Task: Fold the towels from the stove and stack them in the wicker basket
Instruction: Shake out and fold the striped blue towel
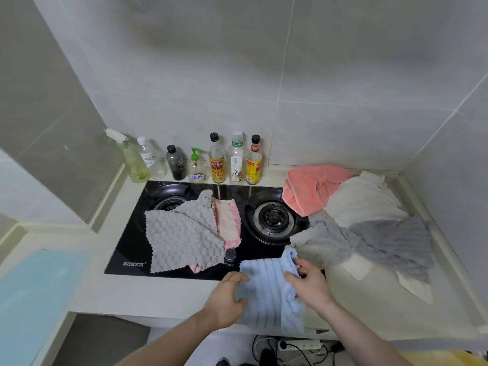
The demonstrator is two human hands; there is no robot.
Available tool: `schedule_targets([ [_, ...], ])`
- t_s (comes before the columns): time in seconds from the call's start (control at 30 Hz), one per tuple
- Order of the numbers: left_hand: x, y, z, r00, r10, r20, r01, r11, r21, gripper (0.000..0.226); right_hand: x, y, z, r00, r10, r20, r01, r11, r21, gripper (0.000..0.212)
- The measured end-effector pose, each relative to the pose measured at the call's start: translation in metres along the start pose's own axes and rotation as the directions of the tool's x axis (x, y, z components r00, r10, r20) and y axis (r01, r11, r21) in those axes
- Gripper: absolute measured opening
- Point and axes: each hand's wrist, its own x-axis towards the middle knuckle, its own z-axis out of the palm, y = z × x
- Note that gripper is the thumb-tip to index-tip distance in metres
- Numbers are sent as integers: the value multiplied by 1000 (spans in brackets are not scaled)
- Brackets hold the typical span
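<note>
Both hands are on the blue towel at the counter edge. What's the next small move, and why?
Probably fold it in half. The left hand and right hand grip opposite sides of the light blue towel, which hangs unfolded over the counter edge; no basket is in view.

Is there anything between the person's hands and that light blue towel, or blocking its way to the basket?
Nothing lies between them: the left hand and right hand already grip the light blue towel at the counter's front edge. The wicker basket is not in view, so its path cannot be judged.
</note>
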Motion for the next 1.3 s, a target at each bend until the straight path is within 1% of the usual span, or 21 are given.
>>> schedule_targets([
  [0.13, -9, -10, -11, 1000, -13, -25, 12, 1000, -16, 54, -1, -7, 35, 1000, -18, 17, 18, 999, -48, 25],
  [0.23, -14, -16, -17, 999, -17, -27, 17, 1000, -6, 52, 7, -3, 57, 998, -3, 61, 10, 993, -114, 39],
  [0.3, -16, -20, -21, 1000, -16, -18, 16, 1000, 8, 51, 14, 6, 70, 992, 38, 124, -26, 995, -101, 52],
  [0.37, -17, -24, -23, 1000, -20, -2, 20, 1000, 23, 50, 17, 16, 78, 989, 29, 146, -5, 986, -166, 57],
  [0.53, -20, -28, -24, 999, -1, 51, -2, 998, 70, 49, 3, 42, 73, 997, -3, 71, 26, 946, -323, 39],
  [0.63, -20, -29, -18, 994, 31, 102, -43, 991, 123, 45, -8, 59, 62, 999, -17, 50, 37, 896, -442, 37],
  [0.73, -20, -24, -6, 983, 86, 159, -118, 972, 204, 37, -14, 74, 56, 995, -47, 88, 89, 822, -563, 42],
  [0.8, -20, -17, 5, 968, 120, 223, -184, 937, 296, 35, -16, 81, 55, 992, -60, 108, 113, 789, -604, 44],
  [0.87, -20, -12, 14, 950, 124, 287, -231, 896, 379, 35, -16, 90, 55, 987, -83, 135, 151, 751, -642, 45],
  [0.93, -21, -6, 20, 946, 97, 310, -233, 868, 439, 32, -14, 95, 54, 977, -106, 185, 205, 700, -684, 45],
  [1.0, -23, -4, 21, 949, 38, 312, -183, 874, 451, 31, -12, 95, 53, 965, -131, 227, 255, 659, -707, 41],
  [1.07, -26, -9, 22, 943, -6, 334, -148, 888, 434, 39, -7, 94, 54, 954, -166, 248, 295, 644, -706, 35],
  [1.2, -30, -23, 24, 926, -61, 373, -97, 916, 390, 67, 1, 89, 57, 935, -222, 276, 353, 652, -671, 25],
  [1.3, -32, -23, 24, 924, -77, 374, -71, 928, 366, 75, 4, 87, 57, 929, -257, 267, 371, 669, -644, 12],
])
